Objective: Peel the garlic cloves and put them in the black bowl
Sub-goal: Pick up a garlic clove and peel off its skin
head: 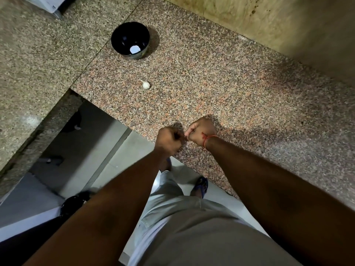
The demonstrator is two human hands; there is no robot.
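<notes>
1. Granite counter (pixel 221 89), speckled pink-grey, carries everything; a seam runs diagonally past the bowl.
2. Black bowl (pixel 130 40) sits far from the person, upright, well apart from both hands. One pale round patch shows on its bottom; cannot tell whether it is a clove or a glint.
3. Garlic bulb (pixel 146 85), white with a short stem, lies on the counter between the bowl and the hands, touching neither.
4. Left hand (pixel 168 140) has its fingers curled tight, near the counter's front edge.
5. Right hand (pixel 200 132) also has its fingers curled, with a red thread (pixel 208 138) round the wrist.
6. Both hands meet at the fingertips and pinch a small pale garlic clove (pixel 186 137) between them; it is mostly hidden, so cannot tell how much skin is off.
7. Below the counter edge: grey shorts, a blue sandal (pixel 201 186), tiled floor.
</notes>
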